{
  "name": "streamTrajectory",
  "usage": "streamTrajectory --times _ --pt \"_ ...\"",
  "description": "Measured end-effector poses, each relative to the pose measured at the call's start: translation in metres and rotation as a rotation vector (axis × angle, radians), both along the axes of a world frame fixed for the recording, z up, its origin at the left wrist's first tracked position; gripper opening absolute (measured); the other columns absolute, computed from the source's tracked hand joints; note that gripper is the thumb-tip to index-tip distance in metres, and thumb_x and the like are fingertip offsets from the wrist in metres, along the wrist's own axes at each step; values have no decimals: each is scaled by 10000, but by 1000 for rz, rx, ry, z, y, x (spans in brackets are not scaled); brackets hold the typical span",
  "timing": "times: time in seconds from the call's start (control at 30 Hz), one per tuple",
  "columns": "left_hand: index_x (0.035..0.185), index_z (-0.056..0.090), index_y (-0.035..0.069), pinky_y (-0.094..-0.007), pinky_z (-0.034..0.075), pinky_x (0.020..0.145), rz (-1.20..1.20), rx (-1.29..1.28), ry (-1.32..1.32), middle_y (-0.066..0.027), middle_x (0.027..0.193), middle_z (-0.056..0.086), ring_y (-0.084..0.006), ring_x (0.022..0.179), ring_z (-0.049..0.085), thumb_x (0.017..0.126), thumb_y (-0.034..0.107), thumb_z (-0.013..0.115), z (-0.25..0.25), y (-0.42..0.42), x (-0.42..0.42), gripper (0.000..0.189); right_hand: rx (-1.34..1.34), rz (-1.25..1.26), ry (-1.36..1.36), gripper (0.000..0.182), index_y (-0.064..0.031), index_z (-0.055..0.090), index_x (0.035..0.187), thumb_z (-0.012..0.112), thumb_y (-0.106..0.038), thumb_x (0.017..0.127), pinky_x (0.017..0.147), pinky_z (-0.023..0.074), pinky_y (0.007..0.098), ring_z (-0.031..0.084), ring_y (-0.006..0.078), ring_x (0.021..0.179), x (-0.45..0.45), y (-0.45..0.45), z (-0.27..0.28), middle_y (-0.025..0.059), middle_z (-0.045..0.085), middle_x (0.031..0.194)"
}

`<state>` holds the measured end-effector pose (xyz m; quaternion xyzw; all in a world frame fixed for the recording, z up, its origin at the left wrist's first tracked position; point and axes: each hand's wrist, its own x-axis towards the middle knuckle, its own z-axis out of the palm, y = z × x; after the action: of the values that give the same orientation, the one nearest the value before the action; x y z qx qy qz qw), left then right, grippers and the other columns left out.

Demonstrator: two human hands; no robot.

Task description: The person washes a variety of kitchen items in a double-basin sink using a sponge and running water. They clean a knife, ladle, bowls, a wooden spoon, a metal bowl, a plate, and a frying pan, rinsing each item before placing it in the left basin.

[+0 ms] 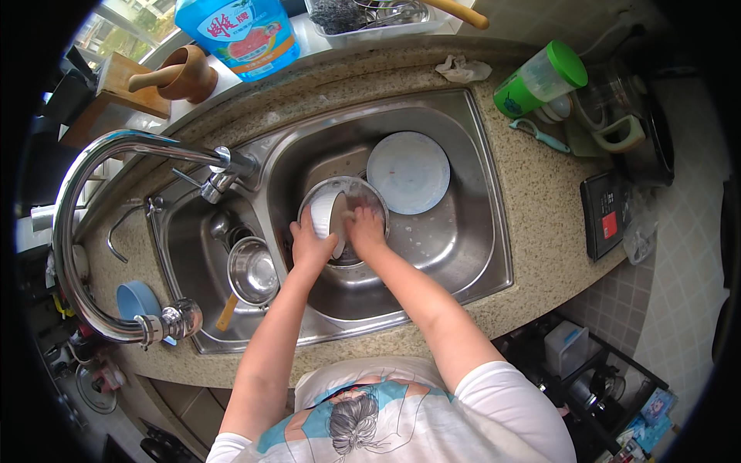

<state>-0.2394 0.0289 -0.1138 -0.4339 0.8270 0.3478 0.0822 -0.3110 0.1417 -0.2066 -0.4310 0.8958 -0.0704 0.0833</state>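
Observation:
A white ribbed bowl (322, 215) is tipped on its side over a round metal basin (379, 195) in the larger sink bowl. My left hand (311, 245) grips its wall, with the thumb at the rim and the fingers around the outside. Close to the bowl's inner side is my right hand (365, 228), its fingers bent over the basin. Something small and pale shows at those fingertips, but I cannot tell whether it is held. A pale round plate (408, 172) lies right beside the basin, at its upper right.
In the smaller sink (191, 231) at left stands a steel pot (253, 271) with a wooden handle. The curved faucet (69, 231) arches over the left side. A blue detergent bottle (246, 40) stands on the sill; a green-lidded container (538, 78) is at right.

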Motion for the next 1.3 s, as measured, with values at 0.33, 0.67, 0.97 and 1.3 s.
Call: streamTrajectory --times 0.33,0.67,0.97,1.3 --pt "1357 239 135 -405 547 678 263 408 53 -191 1217 376 -358 989 527 653 137 571 -1 1 0 779 -835 -967 -1432 233 -104 487 1048 531 -38 829 677 492 350 589 162 846 -6 -34 -8 93 593 972" --pt "1256 273 134 -471 536 724 584 1244 322 -97 1117 445 -295 943 539 668 17 476 -1 -5 25 633 -638 -308 -2129 144 -141 516 1045 476 -170 910 573 423 222 507 60 695 -11 -43 48 -29 542 828" --pt "1357 218 243 -412 538 665 386 922 257 -114 1242 393 -306 1045 496 619 14 444 28 -9 16 804 -114 187 -594 281 -64 592 953 649 -124 685 723 464 412 576 335 822 -24 -24 46 150 607 890" --pt "1349 279 198 -368 510 707 335 831 307 -116 1250 382 -280 1057 474 585 1 471 31 -9 12 812 -577 -160 -1616 141 -45 568 904 560 -32 764 683 440 253 527 101 779 11 -35 33 -1 574 828"
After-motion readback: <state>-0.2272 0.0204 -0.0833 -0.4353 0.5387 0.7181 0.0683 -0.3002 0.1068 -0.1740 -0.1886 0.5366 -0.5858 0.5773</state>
